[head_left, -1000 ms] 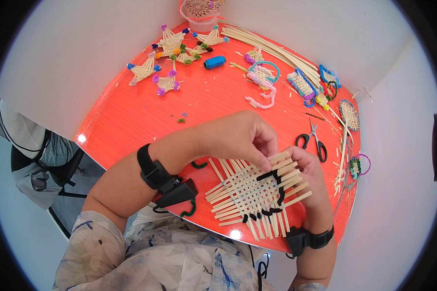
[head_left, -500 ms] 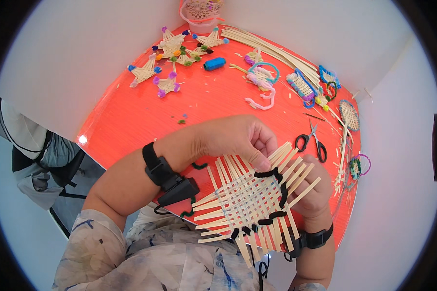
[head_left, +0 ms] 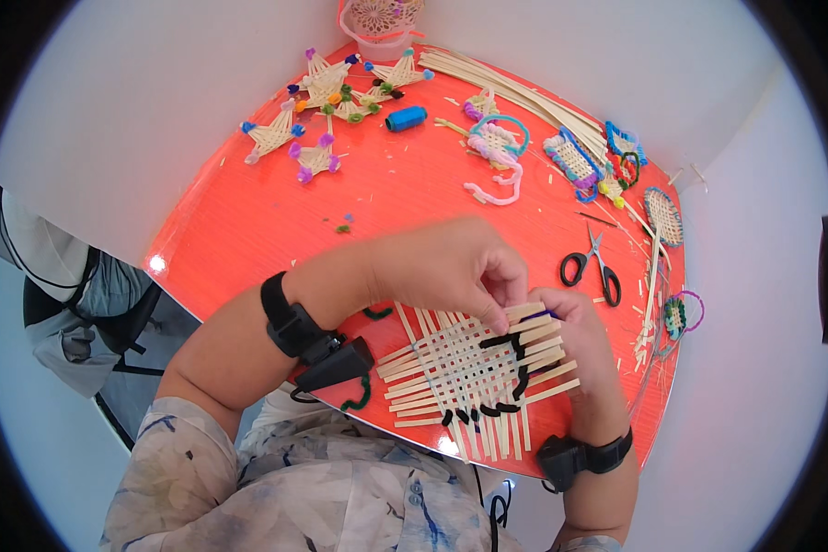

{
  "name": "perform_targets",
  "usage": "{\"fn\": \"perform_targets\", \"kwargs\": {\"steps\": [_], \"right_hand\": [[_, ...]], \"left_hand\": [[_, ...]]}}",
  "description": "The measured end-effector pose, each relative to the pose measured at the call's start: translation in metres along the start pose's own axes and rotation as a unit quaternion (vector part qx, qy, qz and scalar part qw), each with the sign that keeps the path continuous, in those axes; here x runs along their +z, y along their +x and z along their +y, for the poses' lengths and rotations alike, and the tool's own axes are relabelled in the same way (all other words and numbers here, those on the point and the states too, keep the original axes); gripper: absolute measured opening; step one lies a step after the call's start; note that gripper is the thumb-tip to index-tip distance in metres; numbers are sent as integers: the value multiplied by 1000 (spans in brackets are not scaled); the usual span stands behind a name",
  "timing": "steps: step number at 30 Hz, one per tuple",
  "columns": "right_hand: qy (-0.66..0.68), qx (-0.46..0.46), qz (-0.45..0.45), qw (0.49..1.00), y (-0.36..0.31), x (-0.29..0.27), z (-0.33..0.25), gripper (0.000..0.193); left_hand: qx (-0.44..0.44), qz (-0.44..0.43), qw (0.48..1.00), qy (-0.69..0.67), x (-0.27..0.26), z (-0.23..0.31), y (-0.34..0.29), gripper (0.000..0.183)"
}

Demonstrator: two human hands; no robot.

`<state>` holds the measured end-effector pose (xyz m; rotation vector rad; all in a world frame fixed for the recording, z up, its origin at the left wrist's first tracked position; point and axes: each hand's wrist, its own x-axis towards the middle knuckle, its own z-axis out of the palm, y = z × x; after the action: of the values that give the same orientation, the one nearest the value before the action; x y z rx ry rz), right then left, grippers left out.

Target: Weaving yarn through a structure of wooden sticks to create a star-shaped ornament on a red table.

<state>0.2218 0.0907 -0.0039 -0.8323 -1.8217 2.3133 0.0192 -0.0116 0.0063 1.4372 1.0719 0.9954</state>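
Observation:
A flat mat woven from pale bamboo strips is tilted between my hands, its loose strip ends fanning out all round. Black fuzzy pipe cleaner winds in and out along its right and lower edges. At the upper right corner, my left hand is closed, thumb and fingers pinching the strips just above one stretch of the pipe cleaner. My right hand grips the right side, its fingers partly hidden behind the strip ends. A dark green pipe cleaner lies beside my left wrist strap.
Black-handled scissors lie open beyond my right hand on the red table. Farther back are woven stars, a blue thread spool, small pipe-cleaner-edged weavings and a bundle of bamboo strips. White walls enclose the table.
The woven mat has tipped and shifted slightly up, so it looks flatter. My right hand has moved up along its right edge, nearer my left hand, which keeps its pinch at the corner.

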Motion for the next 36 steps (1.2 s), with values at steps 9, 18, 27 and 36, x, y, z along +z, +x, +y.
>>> {"fn": "perform_targets", "kwargs": {"steps": [9, 18, 27, 36], "right_hand": [[-165, -238, 41, 956, -3, 16, -6, 18], [-437, -539, 134, 708, -7, 14, -8, 30], [-415, -501, 141, 746, -4, 13, 2, 32], [-362, -437, 88, 818, -5, 14, -8, 11]], "left_hand": [[-4, 9, 997, -75, -15, -20, -1, 17], [9, -35, 950, -311, -3, -30, 8, 11], [-8, -84, 908, -410, 0, -48, 15, 33], [-12, -31, 956, -291, -3, -35, 9, 13]]}}
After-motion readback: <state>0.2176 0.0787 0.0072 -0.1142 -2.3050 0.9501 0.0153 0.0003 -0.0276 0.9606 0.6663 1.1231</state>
